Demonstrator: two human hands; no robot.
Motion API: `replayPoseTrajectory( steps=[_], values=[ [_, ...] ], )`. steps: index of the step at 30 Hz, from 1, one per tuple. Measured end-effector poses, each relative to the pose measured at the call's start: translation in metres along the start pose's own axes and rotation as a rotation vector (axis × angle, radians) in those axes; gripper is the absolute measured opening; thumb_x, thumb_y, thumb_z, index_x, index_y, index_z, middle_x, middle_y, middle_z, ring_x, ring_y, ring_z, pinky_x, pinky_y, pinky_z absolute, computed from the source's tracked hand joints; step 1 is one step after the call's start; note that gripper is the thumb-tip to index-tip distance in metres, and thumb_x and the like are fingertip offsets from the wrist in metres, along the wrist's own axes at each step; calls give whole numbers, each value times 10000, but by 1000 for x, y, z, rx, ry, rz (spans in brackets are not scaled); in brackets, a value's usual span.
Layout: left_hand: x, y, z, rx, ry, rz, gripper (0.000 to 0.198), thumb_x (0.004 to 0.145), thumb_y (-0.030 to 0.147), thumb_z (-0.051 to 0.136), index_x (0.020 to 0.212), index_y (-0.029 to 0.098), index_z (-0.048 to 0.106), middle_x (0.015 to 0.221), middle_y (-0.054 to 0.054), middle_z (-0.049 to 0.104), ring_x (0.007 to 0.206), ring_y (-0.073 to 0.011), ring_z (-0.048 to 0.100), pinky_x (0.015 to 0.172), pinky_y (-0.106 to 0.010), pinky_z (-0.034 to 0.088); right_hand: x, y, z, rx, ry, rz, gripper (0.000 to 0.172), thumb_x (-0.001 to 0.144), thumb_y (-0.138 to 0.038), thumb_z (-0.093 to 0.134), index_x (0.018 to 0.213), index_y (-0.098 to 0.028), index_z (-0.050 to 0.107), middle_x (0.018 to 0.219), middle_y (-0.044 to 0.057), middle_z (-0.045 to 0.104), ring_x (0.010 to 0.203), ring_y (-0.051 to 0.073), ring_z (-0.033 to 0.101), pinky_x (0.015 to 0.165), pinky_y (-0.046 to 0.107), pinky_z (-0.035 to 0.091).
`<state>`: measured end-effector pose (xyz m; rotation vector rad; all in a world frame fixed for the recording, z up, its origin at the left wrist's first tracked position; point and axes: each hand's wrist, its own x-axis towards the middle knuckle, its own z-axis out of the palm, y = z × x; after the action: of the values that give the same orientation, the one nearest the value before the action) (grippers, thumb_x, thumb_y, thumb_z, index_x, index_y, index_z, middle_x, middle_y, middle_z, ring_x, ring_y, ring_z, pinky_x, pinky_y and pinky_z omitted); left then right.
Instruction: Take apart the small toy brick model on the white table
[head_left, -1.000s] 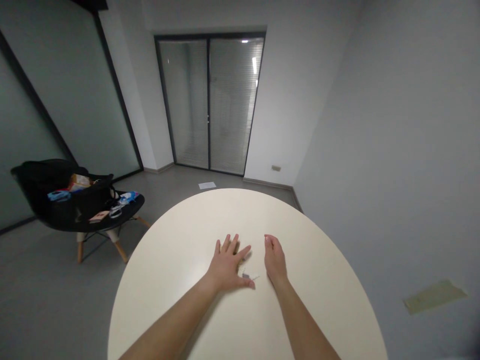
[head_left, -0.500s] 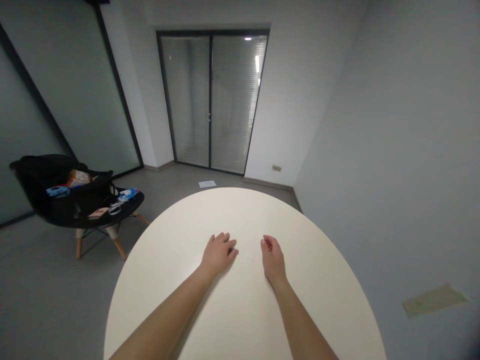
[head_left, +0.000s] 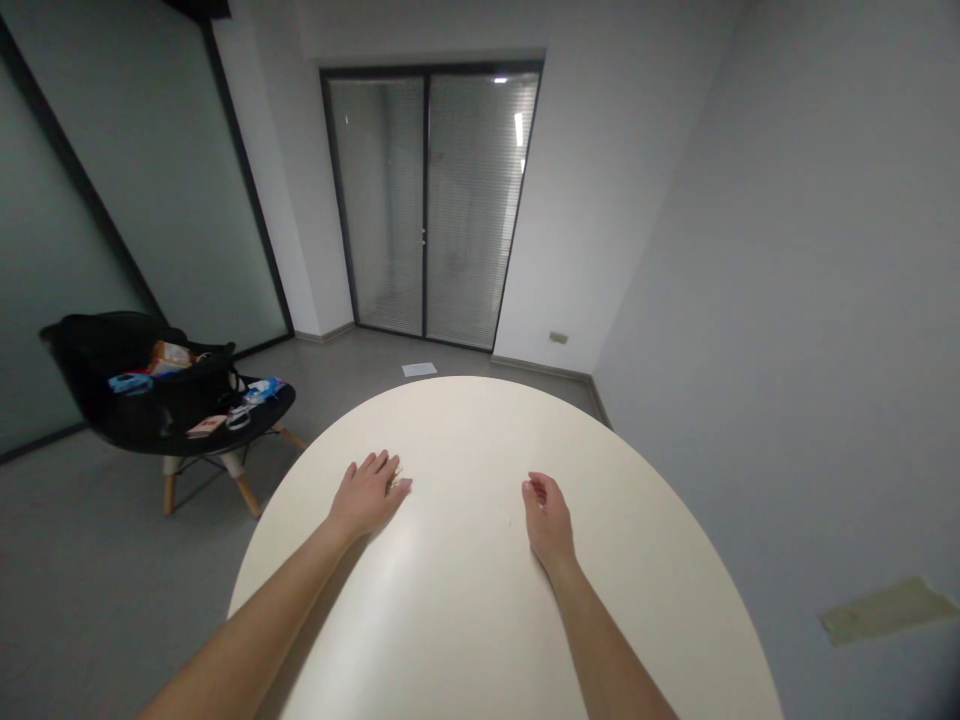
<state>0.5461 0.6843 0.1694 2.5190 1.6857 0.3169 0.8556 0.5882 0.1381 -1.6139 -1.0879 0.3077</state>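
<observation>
My left hand [head_left: 369,496] lies palm down on the round cream table [head_left: 450,610], left of its middle, fingers and thumb spread. Tiny pale bits [head_left: 397,478] show in the gap beside its thumb; their kind is too small to tell. My right hand [head_left: 549,518] rests on its outer edge right of the middle, fingers curled in towards the palm and the thumb close to them. Whether anything lies inside that curl is hidden. A faint small speck [head_left: 509,521] is on the tabletop just left of the right hand.
A black chair [head_left: 112,420] with wooden legs stands to the left, bearing a black bag [head_left: 195,385] and several small packets. Behind the table, a white sheet [head_left: 419,370] lies on the floor before glass doors [head_left: 427,200]. A wall [head_left: 810,300] runs along the right.
My left hand has slid left across the tabletop, away from the right hand, with its fingers still spread. My right hand stays in place, curled. The view has shifted slightly.
</observation>
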Motion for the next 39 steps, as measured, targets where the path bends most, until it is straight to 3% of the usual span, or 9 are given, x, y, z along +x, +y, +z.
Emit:
replayPoseTrajectory(
  steps=[5, 9, 12, 16, 20, 24, 28, 35, 39],
  values=[
    [-3, 34, -1, 17, 23, 42, 701, 908, 623, 441, 1489, 237, 383, 1583, -147, 271, 1457, -394, 190, 1154, -603, 86, 0, 0, 0, -2, 4, -4, 399, 866, -500, 506, 1102, -199, 617, 1113, 115, 672, 1012, 259, 626, 924, 433, 503],
    [-16, 90, 3, -96, -23, 355, 647, 931, 585, 444, 1499, 289, 355, 1600, -99, 238, 1470, -355, 170, 1174, -575, 92, -1, -4, 1, -5, -6, -2, 400, 879, -497, 498, 1115, -192, 605, 1111, 115, 668, 1022, 254, 621, 930, 422, 498],
    [-28, 129, 12, -193, -127, 611, 658, 943, 633, 365, 1510, 301, 318, 1595, -68, 265, 1472, -312, 193, 1185, -548, 110, 0, -6, 1, 9, -11, -17, 395, 885, -497, 495, 1111, -189, 598, 1104, 116, 664, 1021, 251, 615, 930, 421, 499],
    [-34, 149, 21, -236, -177, 691, 700, 947, 650, 323, 1511, 237, 321, 1547, -102, 366, 1444, -315, 275, 1183, -554, 124, 0, -6, 1, 16, -4, -28, 396, 880, -505, 500, 1098, -191, 603, 1091, 112, 669, 1008, 249, 619, 930, 424, 500],
    [-29, 126, 21, -171, -160, 584, 663, 959, 617, 328, 1500, 235, 349, 1552, -111, 355, 1443, -322, 276, 1180, -572, 97, -1, -8, 0, 7, -4, -12, 410, 876, -517, 500, 1107, -195, 607, 1104, 112, 673, 1019, 252, 623, 926, 415, 502],
    [-20, 84, 11, -87, -135, 429, 605, 972, 563, 357, 1495, 258, 359, 1554, -111, 350, 1445, -321, 269, 1172, -596, 50, -1, -7, 0, 1, -5, -14, 410, 866, -512, 510, 1099, -193, 617, 1113, 119, 673, 1013, 257, 631, 928, 417, 501],
    [-10, 40, -4, -76, -85, 379, 544, 973, 524, 387, 1465, 294, 412, 1546, -76, 374, 1449, -303, 263, 1173, -594, 26, 0, -2, 2, -2, -5, -14, 416, 853, -500, 521, 1106, -183, 612, 1114, 126, 671, 1015, 262, 632, 924, 426, 504],
    [0, -38, -27, -65, -5, 303, 433, 949, 282, 347, 1271, 243, 634, 1485, -63, 473, 1394, -265, 377, 1165, -450, 251, 1, 2, 0, -12, -5, -4, 412, 850, -501, 520, 1100, -187, 614, 1115, 125, 674, 1009, 260, 636, 917, 414, 507],
    [-4, -53, -32, -134, -51, 337, 446, 887, 245, 409, 1265, 262, 645, 1392, -20, 574, 1291, -226, 499, 1117, -322, 336, 1, 1, 1, -18, -8, -16, 402, 851, -488, 526, 1102, -187, 611, 1115, 125, 671, 1006, 258, 634, 916, 413, 506]
  ],
)
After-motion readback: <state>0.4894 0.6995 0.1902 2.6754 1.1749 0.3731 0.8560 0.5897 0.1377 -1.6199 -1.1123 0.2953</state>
